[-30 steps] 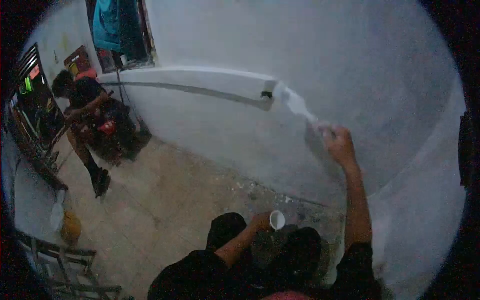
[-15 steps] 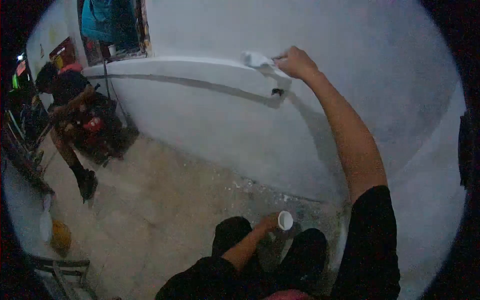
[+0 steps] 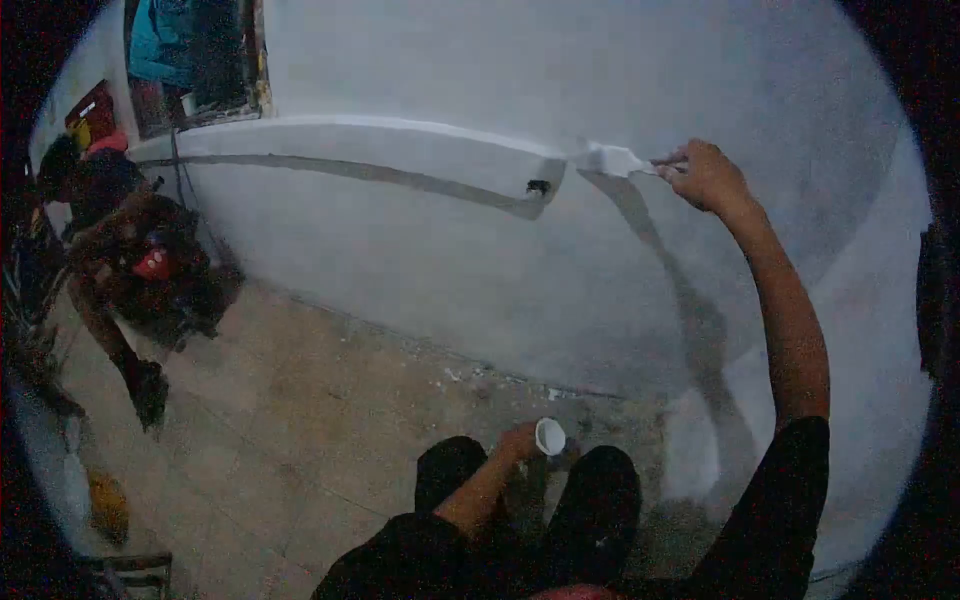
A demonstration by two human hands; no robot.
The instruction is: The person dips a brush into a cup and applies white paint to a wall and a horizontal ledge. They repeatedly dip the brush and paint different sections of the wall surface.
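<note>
My right hand point(image 3: 708, 178) grips the handle of a white-coated paintbrush point(image 3: 615, 160), its head at the pale wall point(image 3: 450, 60). The brush lies just beyond the right end of a bright white ledge point(image 3: 400, 135); whether the bristles touch the surface is hard to tell. Low down between my knees, my left hand point(image 3: 518, 441) is wrapped around a white cup point(image 3: 550, 437), tilted so its round mouth faces me. What the cup contains is too dim to make out.
A small dark fitting point(image 3: 538, 188) juts from the wall below the ledge. On the left a person point(image 3: 130, 230) in dark clothes sits or crouches. White specks point(image 3: 455, 375) dot the tiled floor point(image 3: 290, 400) along the wall's foot. A teal cloth point(image 3: 160, 40) hangs in the window opening.
My right hand has moved the brush rightward and slightly down, from over the ledge to past its end. My left hand still holds the cup low. The view has shifted a little right.
</note>
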